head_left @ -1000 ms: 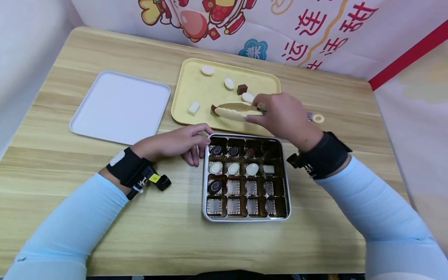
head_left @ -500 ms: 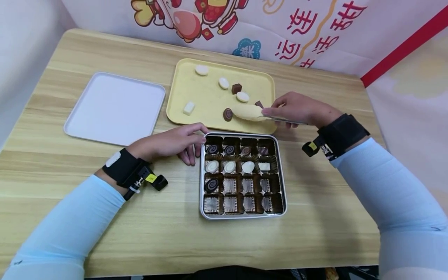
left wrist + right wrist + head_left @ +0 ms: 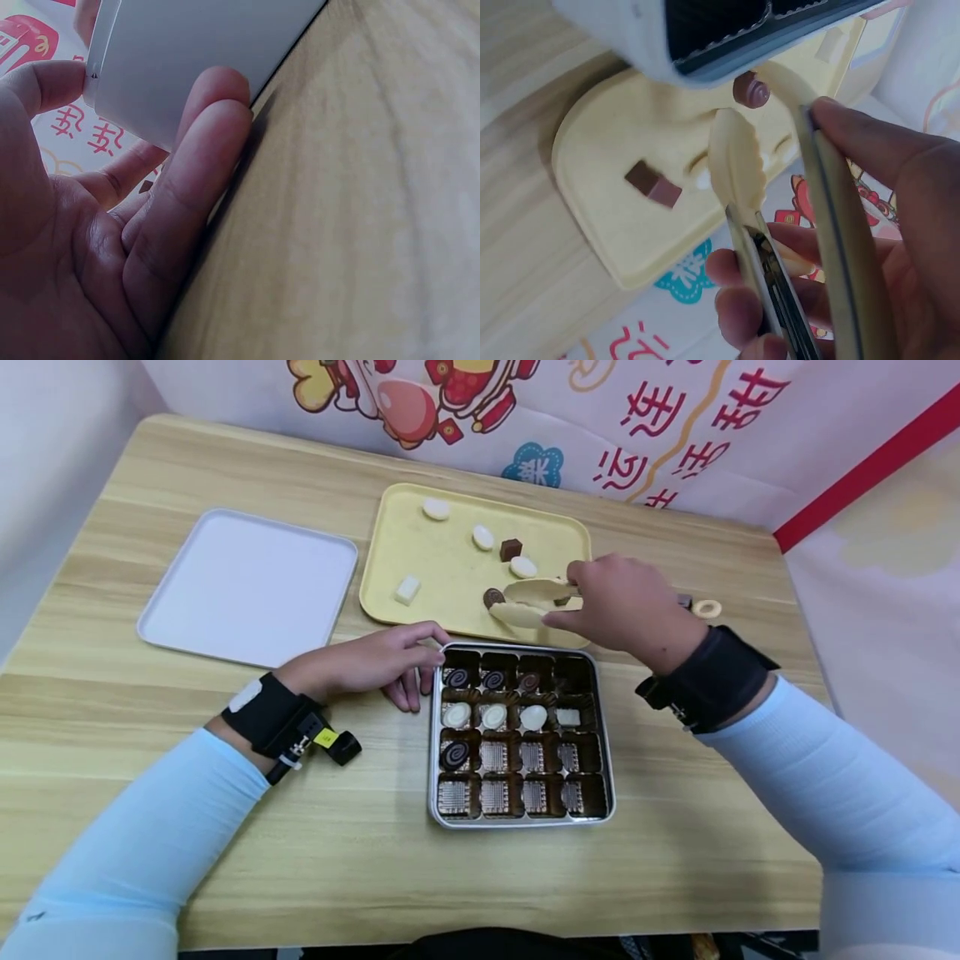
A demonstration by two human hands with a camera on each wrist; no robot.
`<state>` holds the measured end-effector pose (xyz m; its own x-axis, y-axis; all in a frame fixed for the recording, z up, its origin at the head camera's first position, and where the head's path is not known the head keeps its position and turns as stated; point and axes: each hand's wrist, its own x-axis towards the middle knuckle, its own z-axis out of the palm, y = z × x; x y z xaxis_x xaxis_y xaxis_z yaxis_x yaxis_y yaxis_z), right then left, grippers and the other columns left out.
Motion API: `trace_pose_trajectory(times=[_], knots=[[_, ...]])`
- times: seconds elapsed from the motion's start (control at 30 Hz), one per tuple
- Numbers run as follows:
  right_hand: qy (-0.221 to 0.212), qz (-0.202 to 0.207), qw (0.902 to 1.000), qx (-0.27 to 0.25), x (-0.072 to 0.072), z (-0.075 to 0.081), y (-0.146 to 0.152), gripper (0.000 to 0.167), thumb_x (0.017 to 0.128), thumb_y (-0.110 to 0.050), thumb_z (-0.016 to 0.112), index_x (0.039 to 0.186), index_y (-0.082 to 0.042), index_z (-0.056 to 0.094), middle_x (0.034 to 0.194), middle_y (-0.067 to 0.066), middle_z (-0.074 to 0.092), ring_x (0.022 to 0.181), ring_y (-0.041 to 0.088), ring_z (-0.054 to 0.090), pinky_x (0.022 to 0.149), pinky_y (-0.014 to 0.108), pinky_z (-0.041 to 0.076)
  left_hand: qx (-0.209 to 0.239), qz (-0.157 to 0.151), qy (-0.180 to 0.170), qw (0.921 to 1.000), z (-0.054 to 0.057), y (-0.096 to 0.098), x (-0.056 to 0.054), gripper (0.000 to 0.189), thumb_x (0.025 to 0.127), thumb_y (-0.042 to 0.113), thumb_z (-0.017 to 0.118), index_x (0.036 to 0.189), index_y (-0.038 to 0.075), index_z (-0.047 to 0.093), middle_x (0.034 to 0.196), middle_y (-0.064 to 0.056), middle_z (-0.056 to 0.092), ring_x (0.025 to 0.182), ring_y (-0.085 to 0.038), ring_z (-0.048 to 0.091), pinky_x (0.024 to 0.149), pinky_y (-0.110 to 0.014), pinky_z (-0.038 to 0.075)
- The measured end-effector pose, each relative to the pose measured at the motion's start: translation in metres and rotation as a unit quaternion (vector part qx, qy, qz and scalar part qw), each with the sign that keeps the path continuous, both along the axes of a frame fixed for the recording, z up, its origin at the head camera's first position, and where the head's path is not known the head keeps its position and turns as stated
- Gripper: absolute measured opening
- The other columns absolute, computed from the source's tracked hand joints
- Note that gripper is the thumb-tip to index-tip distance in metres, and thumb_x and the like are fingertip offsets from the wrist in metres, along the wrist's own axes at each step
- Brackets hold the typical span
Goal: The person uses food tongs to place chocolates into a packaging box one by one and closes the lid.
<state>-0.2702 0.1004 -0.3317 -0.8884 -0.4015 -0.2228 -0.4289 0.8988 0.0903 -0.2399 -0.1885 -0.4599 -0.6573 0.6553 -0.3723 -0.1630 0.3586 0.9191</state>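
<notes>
Tongs (image 3: 517,615), held in R hand (image 3: 626,606), are now rolled w/ arms seen parted; brown choc (image 3: 492,597), on tray (image 3: 450,564) left of that hand, is near tips, prob. not yet pinched. Tin (image 3: 517,824), right of relaxed L hand (image 3: 375,662), is touched at corner.

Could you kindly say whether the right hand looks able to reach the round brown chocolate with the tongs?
Probably yes: the right hand holds the tongs spread, close to the round brown chocolate, and nothing visible stands between.
</notes>
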Motion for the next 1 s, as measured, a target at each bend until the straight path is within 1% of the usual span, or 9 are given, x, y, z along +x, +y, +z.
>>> trace_pose_trajectory(times=[0.17, 0.23, 0.4, 0.53, 0.6, 0.73, 0.83, 0.9, 1.0], knots=[[0.026, -0.011, 0.9996, 0.003, -0.001, 0.002, 0.007, 0.051, 0.09, -0.053, 0.069, 0.105, -0.005, 0.064, 0.088, 0.012, 0.068, 0.068, 0.026, 0.06, 0.052, 0.041, 0.048, -0.002, -0.002, 0.0, 1.0, 0.001, 0.001, 0.0, 0.034, 0.107, 0.034, 0.042, 0.135, 0.016, 0.041, 0.102, -0.018, 0.064, 0.075, -0.031, 0.071, 0.066, -0.044, 0.064], [0.035, -0.003, 0.9994, -0.004, -0.002, 0.001, 0.007, 0.051, 0.089, -0.053, 0.07, 0.106, -0.005, 0.064, 0.09, 0.012, 0.07, 0.069, 0.026, 0.061, 0.051, 0.04, 0.048, -0.003, -0.001, -0.001, 1.0, 0.001, 0.0, 0.0, 0.034, 0.107, 0.034, 0.042, 0.135, 0.017, 0.041, 0.102, -0.018, 0.064, 0.075, -0.031, 0.071, 0.066, -0.044, 0.064], [0.062, 0.04, 0.9971, -0.019, -0.005, -0.006, 0.003, 0.052, 0.088, -0.05, 0.073, 0.112, -0.004, 0.065, 0.091, 0.012, 0.071, 0.071, 0.027, 0.064, 0.053, 0.042, 0.051, -0.003, 0.001, -0.001, 1.0, 0.001, -0.001, 0.001, 0.033, 0.107, 0.033, 0.042, 0.136, 0.017, 0.041, 0.102, -0.018, 0.064, 0.074, -0.031, 0.071, 0.066, -0.044, 0.064], [0.068, 0.041, 0.9967, -0.019, -0.005, -0.006, 0.008, 0.046, 0.088, -0.046, 0.075, 0.109, -0.006, 0.065, 0.086, 0.01, 0.069, 0.068, 0.026, 0.061, 0.053, 0.041, 0.049, 0.003, -0.002, -0.003, 1.0, 0.001, 0.002, 0.0, 0.034, 0.107, 0.034, 0.042, 0.136, 0.017, 0.041, 0.102, -0.018, 0.064, 0.074, -0.031, 0.072, 0.065, -0.044, 0.064], [0.062, 0.036, 0.9972, -0.022, -0.002, -0.004, 0.014, 0.046, 0.089, -0.045, 0.074, 0.112, -0.007, 0.065, 0.089, 0.011, 0.069, 0.07, 0.026, 0.062, 0.055, 0.041, 0.049, 0.004, -0.004, -0.007, 1.0, 0.0, 0.004, 0.0, 0.034, 0.107, 0.035, 0.043, 0.136, 0.017, 0.041, 0.102, -0.018, 0.064, 0.074, -0.031, 0.072, 0.065, -0.044, 0.064], [0.066, 0.045, 0.9956, -0.049, 0.015, 0.007, 0.028, 0.052, 0.087, -0.046, 0.076, 0.122, -0.008, 0.065, 0.102, 0.013, 0.073, 0.078, 0.028, 0.068, 0.061, 0.046, 0.053, 0.0, -0.003, -0.008, 1.0, 0.001, 0.006, -0.001, 0.033, 0.107, 0.034, 0.043, 0.135, 0.017, 0.042, 0.102, -0.018, 0.063, 0.074, -0.031, 0.072, 0.065, -0.044, 0.064], [0.088, 0.085, 0.989, -0.083, 0.035, 0.019, 0.038, 0.053, 0.083, -0.046, 0.08, 0.12, -0.01, 0.068, 0.104, 0.012, 0.075, 0.079, 0.027, 0.07, 0.062, 0.046, 0.055, -0.004, -0.002, -0.005, 1.0, 0.001, 0.005, -0.001, 0.033, 0.107, 0.034, 0.042, 0.135, 0.017, 0.042, 0.101, -0.018, 0.063, 0.073, -0.032, 0.072, 0.065, -0.044, 0.064], [0.107, 0.131, 0.9796, -0.109, 0.05, 0.024, 0.045, 0.053, 0.079, -0.045, 0.083, 0.118, -0.01, 0.071, 0.102, 0.01, 0.076, 0.078, 0.026, 0.071, 0.058, 0.042, 0.055, -0.006, -0.002, -0.003, 1.0, 0.002, 0.004, -0.001, 0.034, 0.107, 0.034, 0.042, 0.136, 0.016, 0.042, 0.101, -0.018, 0.064, 0.073, -0.032, 0.072, 0.065, -0.044, 0.064], [0.112, 0.212, 0.9595, -0.148, 0.067, 0.028, 0.05, 0.054, 0.081, -0.052, 0.078, 0.115, -0.011, 0.073, 0.102, 0.009, 0.077, 0.081, 0.026, 0.073, 0.06, 0.042, 0.059, -0.009, 0.005, -0.003, 0.9999, 0.001, 0.001, -0.001, 0.034, 0.107, 0.033, 0.042, 0.137, 0.015, 0.041, 0.101, -0.018, 0.064, 0.074, -0.031, 0.072, 0.065, -0.044, 0.064]])
